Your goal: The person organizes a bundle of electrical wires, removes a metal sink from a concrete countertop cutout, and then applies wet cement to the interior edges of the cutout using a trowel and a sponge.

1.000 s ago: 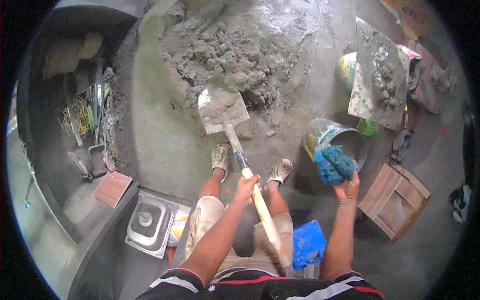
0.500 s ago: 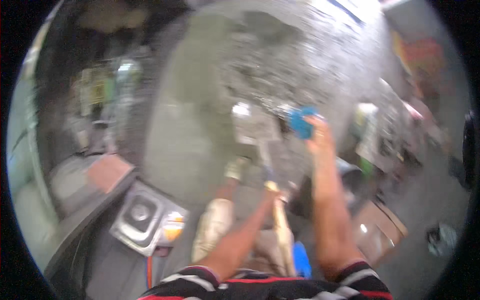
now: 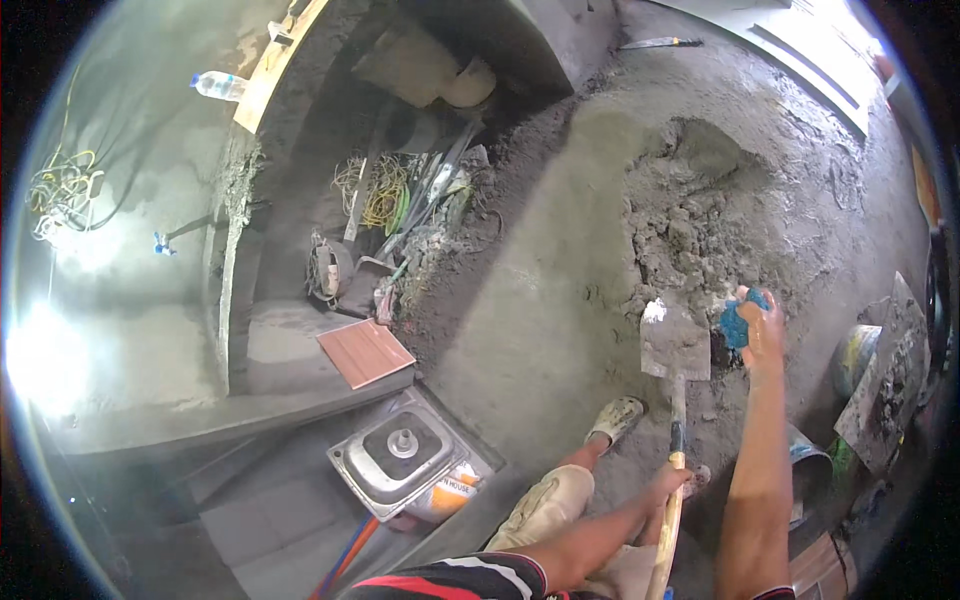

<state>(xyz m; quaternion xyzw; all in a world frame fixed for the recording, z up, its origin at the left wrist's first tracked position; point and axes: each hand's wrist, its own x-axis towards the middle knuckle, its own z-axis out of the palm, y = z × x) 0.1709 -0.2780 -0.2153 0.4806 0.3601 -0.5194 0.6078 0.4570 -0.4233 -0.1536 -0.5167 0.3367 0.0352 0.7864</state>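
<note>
My left hand (image 3: 670, 484) is closed round the pale wooden handle of a shovel (image 3: 675, 345). The shovel's flat, mortar-smeared blade lies at the near edge of a lumpy heap of wet grey mortar (image 3: 690, 235). Gripped in my right hand (image 3: 766, 335) is a blue, sponge-like thing (image 3: 736, 326), held just right of the blade. Its exact kind does not show. The heap spreads over the grey floor beyond both hands, with a hollow near its far side.
A steel sink (image 3: 395, 450) lies at lower left beside a reddish tile (image 3: 366, 352) on a ledge. Cables and tools (image 3: 385, 200) fill a recess. A plastic bottle (image 3: 220, 86) rests on a wooden board (image 3: 275, 65). Buckets (image 3: 806, 460) and a mortar-caked board (image 3: 890, 375) stand at right.
The view has swung left and sharpened, so the scene sits further right in the picture. The left hand still holds the shovel, and the right hand still holds the blue thing.
</note>
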